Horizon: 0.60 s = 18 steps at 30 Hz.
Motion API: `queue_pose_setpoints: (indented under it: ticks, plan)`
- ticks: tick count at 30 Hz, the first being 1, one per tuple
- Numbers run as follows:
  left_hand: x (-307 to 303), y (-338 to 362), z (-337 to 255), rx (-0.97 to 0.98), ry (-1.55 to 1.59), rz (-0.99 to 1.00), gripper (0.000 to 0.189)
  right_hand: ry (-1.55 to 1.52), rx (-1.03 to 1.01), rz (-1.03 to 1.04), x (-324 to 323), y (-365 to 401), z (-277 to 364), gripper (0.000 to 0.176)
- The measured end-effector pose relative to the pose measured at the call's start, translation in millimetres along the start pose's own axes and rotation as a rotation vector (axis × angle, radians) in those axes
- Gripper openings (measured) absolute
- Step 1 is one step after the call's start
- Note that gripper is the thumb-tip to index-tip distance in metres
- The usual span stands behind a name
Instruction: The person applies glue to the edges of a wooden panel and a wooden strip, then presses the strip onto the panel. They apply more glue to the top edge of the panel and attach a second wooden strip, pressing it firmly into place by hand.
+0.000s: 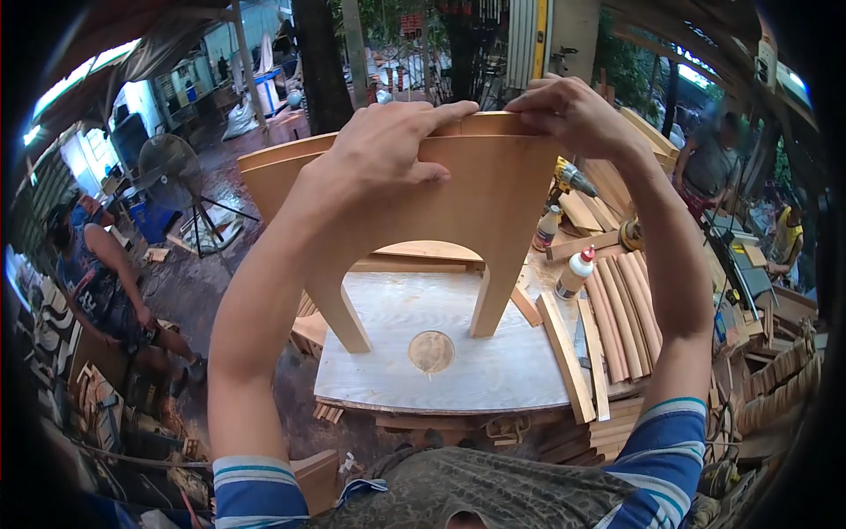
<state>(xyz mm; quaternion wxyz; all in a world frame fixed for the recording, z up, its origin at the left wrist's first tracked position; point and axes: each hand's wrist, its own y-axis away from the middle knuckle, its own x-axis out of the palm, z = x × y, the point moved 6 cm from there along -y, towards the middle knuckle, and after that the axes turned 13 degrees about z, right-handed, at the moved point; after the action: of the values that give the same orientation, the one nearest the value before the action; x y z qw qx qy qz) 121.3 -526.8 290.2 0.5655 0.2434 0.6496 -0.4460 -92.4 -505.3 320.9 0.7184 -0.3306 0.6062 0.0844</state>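
Table [397, 304] partly hidden by panel [480, 194]; shirt [511, 480] cropped

Short blue fabric sleeves [260, 488] with white and teal stripes that we wore, a dark olive-brown patterned cloth garment [493, 485] over our front, draped in loose folds, our forearms bare below the sleeves.

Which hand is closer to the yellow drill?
Right. The right hand, at the top edge of the wooden panel, is just above the drill in the view. The left hand is on the same edge, well to the drill's left.
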Motion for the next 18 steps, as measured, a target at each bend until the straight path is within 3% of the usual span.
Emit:
queue_pose_setpoints:
  ticks: [15, 18]
  plan:
    - [1.4, -10.1, 4.3, 0.004, 0.105, -0.010, 0.068, -0.044, -0.004, 0.073, 9.2, -8.8, -5.4, 0.023]
    - [0.1, -10.6, 2.3, 0.013, 0.099, -0.004, 0.067, 0.025, -0.195, 0.050, 9.4, -11.7, -9.0, 0.022]
